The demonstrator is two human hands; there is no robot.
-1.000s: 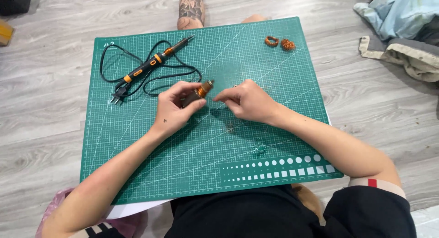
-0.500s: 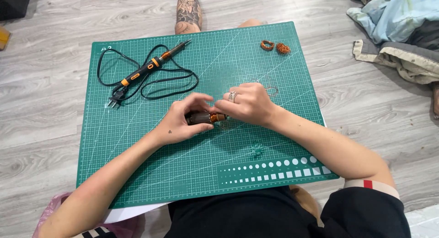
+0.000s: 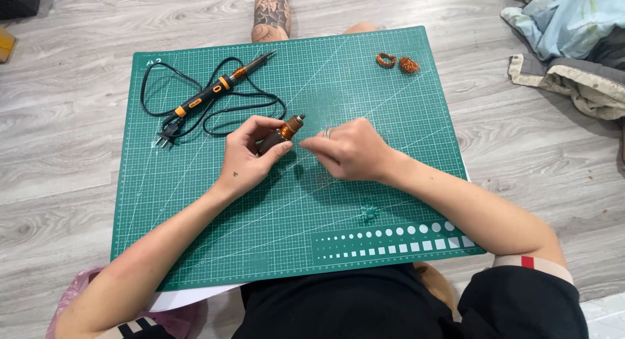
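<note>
Head view: my left hand [image 3: 250, 158] has lifted the tool [image 3: 281, 134] since a moment ago, and its copper tip now points up-right above mid-mat [image 3: 195, 248]. The fingers stay closed round the dark body. My right hand [image 3: 348, 150] has drawn back just right of the tip, fingertips pinched; on what, I cannot tell. The work on the tip looks under way. The soldering iron [image 3: 208, 98] lies far left.

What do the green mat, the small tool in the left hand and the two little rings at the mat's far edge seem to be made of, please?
Green mat: likely matte rubbery plastic, with a printed white grid. Small tool in the left hand: dark, probably plastic grip with a coppery metallic collar and grey metal tip. Two little rings: apparently coiled copper-coloured wire, judging by the orange sheen; too small to be sure.
</note>
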